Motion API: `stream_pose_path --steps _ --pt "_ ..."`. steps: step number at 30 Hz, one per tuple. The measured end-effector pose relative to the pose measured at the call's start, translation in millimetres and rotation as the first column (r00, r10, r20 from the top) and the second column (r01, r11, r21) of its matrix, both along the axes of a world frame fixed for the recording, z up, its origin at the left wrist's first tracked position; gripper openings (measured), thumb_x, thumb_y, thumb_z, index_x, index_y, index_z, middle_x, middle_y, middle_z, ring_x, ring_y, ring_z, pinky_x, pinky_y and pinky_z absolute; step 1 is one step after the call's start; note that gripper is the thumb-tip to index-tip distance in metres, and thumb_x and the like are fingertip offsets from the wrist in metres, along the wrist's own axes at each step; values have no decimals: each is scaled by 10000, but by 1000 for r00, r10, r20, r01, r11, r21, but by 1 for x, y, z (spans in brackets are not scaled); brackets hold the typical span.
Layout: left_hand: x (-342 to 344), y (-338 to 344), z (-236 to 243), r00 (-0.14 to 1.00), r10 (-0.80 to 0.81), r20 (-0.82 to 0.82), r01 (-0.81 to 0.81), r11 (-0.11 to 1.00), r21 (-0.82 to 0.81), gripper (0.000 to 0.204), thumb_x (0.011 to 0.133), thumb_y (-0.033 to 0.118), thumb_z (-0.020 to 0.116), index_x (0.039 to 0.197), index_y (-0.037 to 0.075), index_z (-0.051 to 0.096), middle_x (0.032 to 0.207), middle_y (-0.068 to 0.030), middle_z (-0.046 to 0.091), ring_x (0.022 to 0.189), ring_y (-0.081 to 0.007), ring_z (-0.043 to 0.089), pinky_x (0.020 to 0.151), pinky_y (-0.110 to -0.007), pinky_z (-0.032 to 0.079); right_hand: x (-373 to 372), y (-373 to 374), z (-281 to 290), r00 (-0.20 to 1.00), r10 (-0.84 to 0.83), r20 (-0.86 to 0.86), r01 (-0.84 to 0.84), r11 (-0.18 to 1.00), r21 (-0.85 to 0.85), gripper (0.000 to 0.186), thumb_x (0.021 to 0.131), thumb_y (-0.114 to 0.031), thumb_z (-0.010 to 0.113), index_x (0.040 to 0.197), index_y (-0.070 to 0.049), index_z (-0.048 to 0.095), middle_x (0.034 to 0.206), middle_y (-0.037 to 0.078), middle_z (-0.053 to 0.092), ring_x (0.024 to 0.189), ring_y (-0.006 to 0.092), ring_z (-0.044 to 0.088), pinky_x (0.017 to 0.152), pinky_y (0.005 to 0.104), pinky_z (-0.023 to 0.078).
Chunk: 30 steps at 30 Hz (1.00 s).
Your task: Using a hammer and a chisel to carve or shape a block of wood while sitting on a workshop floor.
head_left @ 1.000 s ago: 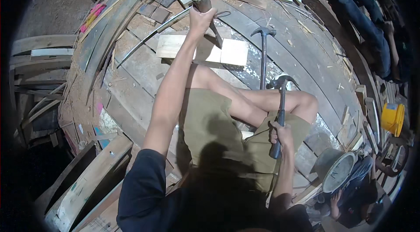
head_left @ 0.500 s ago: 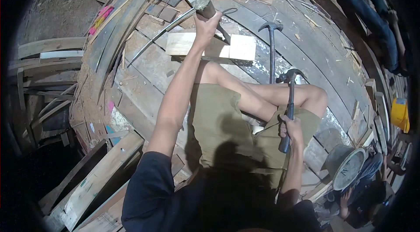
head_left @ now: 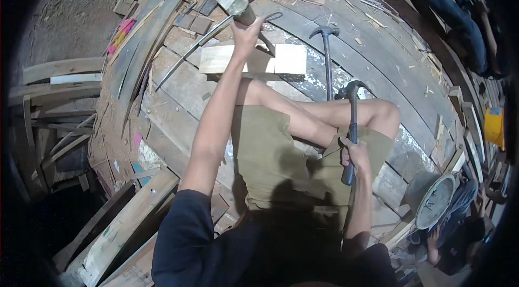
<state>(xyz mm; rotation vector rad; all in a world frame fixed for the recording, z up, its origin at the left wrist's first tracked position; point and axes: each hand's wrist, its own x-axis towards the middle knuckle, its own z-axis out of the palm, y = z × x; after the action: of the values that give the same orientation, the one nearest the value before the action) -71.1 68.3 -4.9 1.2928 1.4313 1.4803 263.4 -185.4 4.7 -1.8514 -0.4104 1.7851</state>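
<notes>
My left hand (head_left: 246, 37) is closed around a thick, round-handled chisel (head_left: 245, 13), its worn grey butt end facing up. From below the hand a dark strip slants down to a pale squared timber (head_left: 291, 60); I cannot tell whether this is the blade or its shadow. The timber lies crosswise on the planks in front of my crossed legs. My right hand (head_left: 355, 157) grips a claw hammer (head_left: 353, 116) low on its dark handle, above my right thigh, with the head pointing away from me. A second claw hammer (head_left: 327, 62) lies on the planks right of the timber.
Wood chips and offcuts litter the plank floor (head_left: 373, 60). Long boards (head_left: 146, 33) lie at the left, beside a heavy beam (head_left: 127, 222) nearer me. A bucket (head_left: 432, 200) stands at the right, near another person. Another person's jeans-clad legs (head_left: 448, 5) show at the far right.
The whole view has shifted slightly, so most things appear a little further left. Both hands keep their grips, the left on the chisel and the right on the hammer.
</notes>
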Motion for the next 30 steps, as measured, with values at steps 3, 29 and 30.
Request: stream_pose_path --steps 3,29,30 --pt "2 -4 2 999 16 46 -19 998 64 107 789 85 670 750 28 588 670 -16 597 611 -107 564 591 -266 453 0 0 1 999 3 33 -3 1000 -23 256 861 -129 636 695 -70 450 508 12 436 370 103 412 330 266 329" --pt "24 -5 5 994 -16 -104 24 996 82 308 712 119 760 925 -29 595 750 -73 628 697 -143 572 672 -311 483 -77 73 158 899 291 328 -410 822 395 256 883 -173 647 717 -32 513 526 -15 460 419 62 416 368 241 300" --pt "24 -6 6 996 -7 -92 18 992 128 308 712 119 760 925 -29 595 750 -73 628 697 -143 572 672 -311 483 -82 77 178 878 283 386 -447 774 449 280 897 -171 632 693 -10 526 541 -19 474 451 48 410 398 238 295"
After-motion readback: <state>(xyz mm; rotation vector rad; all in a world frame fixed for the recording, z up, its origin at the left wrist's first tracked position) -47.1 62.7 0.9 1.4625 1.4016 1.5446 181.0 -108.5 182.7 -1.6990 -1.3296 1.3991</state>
